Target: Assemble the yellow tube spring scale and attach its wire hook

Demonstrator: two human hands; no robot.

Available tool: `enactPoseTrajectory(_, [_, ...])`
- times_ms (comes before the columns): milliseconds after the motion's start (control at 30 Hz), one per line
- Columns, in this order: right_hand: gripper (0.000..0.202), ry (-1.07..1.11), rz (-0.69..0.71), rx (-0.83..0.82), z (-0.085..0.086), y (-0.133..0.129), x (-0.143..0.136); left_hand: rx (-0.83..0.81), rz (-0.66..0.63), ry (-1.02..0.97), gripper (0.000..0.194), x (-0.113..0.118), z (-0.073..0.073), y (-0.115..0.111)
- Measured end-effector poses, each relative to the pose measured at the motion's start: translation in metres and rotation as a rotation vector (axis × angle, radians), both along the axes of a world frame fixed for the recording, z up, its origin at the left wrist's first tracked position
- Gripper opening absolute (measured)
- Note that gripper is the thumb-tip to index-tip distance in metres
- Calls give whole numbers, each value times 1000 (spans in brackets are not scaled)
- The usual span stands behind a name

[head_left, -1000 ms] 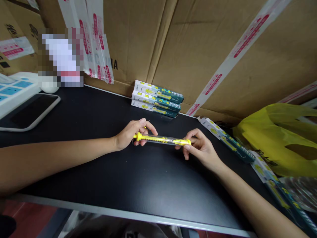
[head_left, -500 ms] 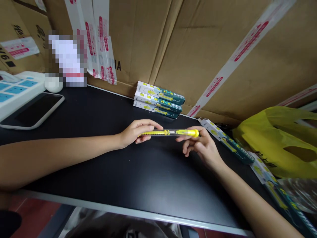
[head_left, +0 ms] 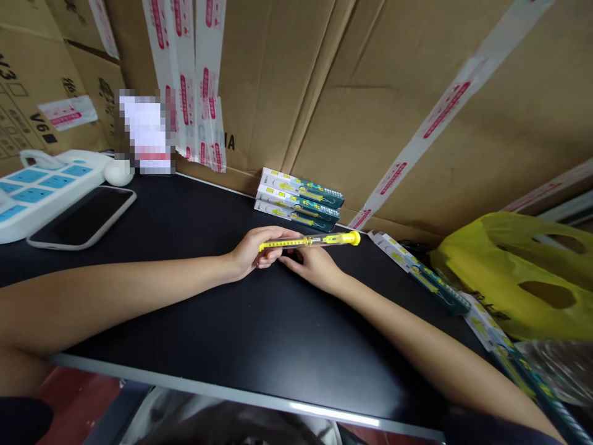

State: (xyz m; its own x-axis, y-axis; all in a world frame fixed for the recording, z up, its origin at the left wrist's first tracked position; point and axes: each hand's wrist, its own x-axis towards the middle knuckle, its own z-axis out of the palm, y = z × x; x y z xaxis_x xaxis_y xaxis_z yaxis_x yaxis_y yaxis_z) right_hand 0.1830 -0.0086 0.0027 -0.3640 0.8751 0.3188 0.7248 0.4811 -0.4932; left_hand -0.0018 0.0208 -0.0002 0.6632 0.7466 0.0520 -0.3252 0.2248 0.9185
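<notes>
Both hands meet over the middle of the black desk (head_left: 194, 321), a little toward its far edge. The left hand (head_left: 257, 250) is closed around one end of a slim clear tube with yellow ends (head_left: 309, 240), fingers curled over its yellow ribbed part. The tube lies nearly level, just above the desk surface, its yellow cap pointing toward the right. The right hand (head_left: 311, 264) sits just under and behind the tube's middle, fingers reaching toward the left hand; whether it grips the tube or only touches it is hard to tell from here.

Against the far edge, close behind the hands, stands a stack of three white and teal boxes (head_left: 300, 200). More such boxes (head_left: 419, 271) lie in a row toward the right edge, beside a yellow plastic bag (head_left: 514, 278). At the far left corner lie a phone (head_left: 83, 216) and a white power strip (head_left: 41, 185). Cardboard cartons (head_left: 380, 93) rise behind the desk.
</notes>
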Motion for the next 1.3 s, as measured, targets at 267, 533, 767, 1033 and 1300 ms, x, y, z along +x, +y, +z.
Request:
enactPoseTrajectory(267, [27, 136, 26, -14, -3, -7, 26, 3, -33, 23, 38, 0, 3, -1])
enactPoseTrajectory(533, [27, 916, -227, -245, 20, -57, 92, -5, -85, 29, 34, -3, 1, 0])
enactPoseTrajectory(767, [19, 860, -87, -246, 33, -68, 88, -22, -91, 79, 31, -3, 4, 3])
enactPoseTrajectory(1033, [20, 809, -57, -241, 25, -68, 87, -43, -114, 110, 30, -4, 6, 2])
enactPoseTrajectory(1300, [16, 711, -45, -176, 30, -75, 84, -16, -151, 126, 31, -4, 7, 2])
